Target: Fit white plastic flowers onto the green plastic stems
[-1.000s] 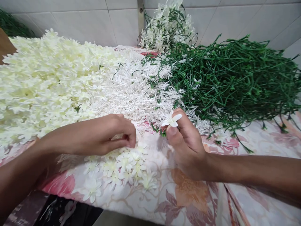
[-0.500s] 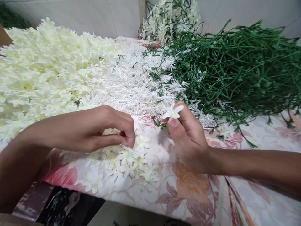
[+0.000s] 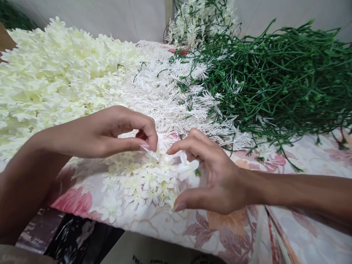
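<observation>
White stem (image 3: pixel 149 151) pinched in grip of left hand (image 3: pixel 129 134)

Bright, even, diffuse indoor light fills the view and leaves only soft shadows beneath the right hand (image 3: pixel 214 176) on the floral cloth (image 3: pixel 220 234), while the wide lens bends the tiled wall (image 3: pixel 275 14) near the frame's edges, detail staying sharp.

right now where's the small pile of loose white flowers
In the head view, the pile lies on the floral cloth between the left hand and right hand, just below the white stems.
</observation>
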Action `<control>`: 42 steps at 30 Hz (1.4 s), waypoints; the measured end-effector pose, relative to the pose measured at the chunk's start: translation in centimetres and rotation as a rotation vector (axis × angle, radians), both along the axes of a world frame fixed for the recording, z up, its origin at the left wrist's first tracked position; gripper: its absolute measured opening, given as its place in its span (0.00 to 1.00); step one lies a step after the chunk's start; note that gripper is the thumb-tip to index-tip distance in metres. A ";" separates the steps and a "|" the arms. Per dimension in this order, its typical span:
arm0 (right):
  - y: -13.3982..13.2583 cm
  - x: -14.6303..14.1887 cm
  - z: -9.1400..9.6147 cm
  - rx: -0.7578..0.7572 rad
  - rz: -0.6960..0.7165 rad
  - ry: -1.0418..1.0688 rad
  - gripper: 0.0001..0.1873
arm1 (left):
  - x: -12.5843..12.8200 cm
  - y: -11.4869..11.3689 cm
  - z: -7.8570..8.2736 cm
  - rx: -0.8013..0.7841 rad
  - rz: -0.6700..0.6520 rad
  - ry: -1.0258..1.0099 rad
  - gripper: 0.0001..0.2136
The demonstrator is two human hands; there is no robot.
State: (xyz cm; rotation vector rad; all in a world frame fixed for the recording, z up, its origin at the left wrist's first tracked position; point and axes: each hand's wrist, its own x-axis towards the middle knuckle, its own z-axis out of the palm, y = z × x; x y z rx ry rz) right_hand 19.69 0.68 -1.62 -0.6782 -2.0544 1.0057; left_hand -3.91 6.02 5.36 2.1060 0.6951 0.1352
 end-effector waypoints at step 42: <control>3.1 1.0 2.7 -0.154 -0.032 -0.472 0.10 | 0.6 0.2 -2.3 0.154 -0.010 0.151 0.05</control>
